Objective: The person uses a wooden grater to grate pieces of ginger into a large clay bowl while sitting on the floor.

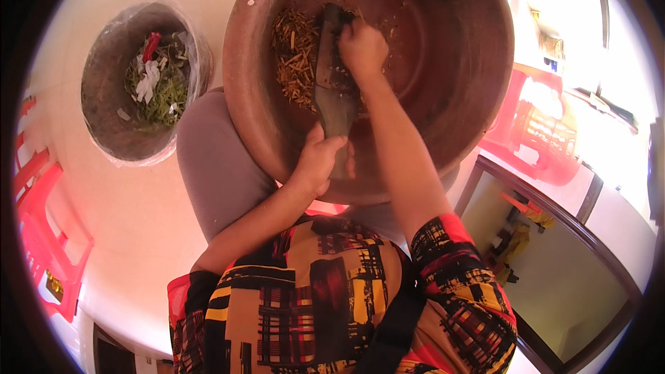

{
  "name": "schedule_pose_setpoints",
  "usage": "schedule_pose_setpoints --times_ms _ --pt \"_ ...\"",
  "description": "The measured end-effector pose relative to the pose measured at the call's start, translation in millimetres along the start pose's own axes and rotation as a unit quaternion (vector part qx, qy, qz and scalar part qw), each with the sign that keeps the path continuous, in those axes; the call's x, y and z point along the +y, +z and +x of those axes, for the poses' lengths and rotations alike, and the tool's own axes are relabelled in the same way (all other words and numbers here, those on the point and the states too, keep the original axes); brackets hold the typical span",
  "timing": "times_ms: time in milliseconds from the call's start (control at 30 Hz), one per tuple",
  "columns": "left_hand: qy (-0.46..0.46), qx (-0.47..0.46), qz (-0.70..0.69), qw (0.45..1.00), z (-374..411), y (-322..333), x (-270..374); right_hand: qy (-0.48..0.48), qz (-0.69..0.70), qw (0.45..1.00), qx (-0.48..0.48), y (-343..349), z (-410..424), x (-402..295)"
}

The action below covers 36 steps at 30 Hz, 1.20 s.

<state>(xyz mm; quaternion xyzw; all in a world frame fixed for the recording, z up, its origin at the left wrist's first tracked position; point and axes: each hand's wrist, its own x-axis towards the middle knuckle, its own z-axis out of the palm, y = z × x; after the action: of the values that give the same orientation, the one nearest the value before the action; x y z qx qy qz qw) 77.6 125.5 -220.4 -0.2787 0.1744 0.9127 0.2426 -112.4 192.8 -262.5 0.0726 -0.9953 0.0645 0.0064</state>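
Observation:
A large reddish-brown basin (241, 62) rests at my lap, between my knees. My left hand (324, 161) is closed around the handle of a flat, dark tool (337, 106) with a grater-like or slicer-like face, which leans down into the basin. My right hand (363, 47) is a fist at the tool's upper end, pressed near its face; a small dark piece shows by the fingers, but what it is cannot be made out. Brown, thin shreds (296, 62) lie heaped in the basin left of the tool, with small bits scattered to the right.
A plastic-lined bin (200, 62) with green plant scraps, white paper and a red wrapper stands on the floor at left. Red plastic chairs (47, 218) are at far left. A red plastic stool (543, 130) and a dark-framed glass or mirror-like panel (561, 270) are at right.

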Motion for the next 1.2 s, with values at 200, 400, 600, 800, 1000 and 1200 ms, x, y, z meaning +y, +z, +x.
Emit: schedule_pose_setpoints --times_ms 200,400,600,800,1000,1200 --pt "0.003 0.012 0.027 1.0 1 6 4 0.046 0.019 0.999 -0.016 10 42 13" --pt "-0.004 0.022 -0.007 1.0 0 2 -2 -0.008 -0.004 1.0 -0.028 -31 -37 -11" --pt "0.011 -0.009 0.025 1.0 2 3 -3 0.062 -0.027 0.998 0.012 -4 6 0" --pt "0.003 0.0 0.021 1.0 4 6 -1 0.079 0.01 0.997 0.0 4 28 10" --pt "0.001 -0.018 0.018 1.0 -2 6 -3 0.036 0.031 0.999 -0.012 0 10 17" --pt "-0.01 -0.044 0.027 0.999 3 16 6 0.037 0.038 0.997 0.048 -24 17 21"
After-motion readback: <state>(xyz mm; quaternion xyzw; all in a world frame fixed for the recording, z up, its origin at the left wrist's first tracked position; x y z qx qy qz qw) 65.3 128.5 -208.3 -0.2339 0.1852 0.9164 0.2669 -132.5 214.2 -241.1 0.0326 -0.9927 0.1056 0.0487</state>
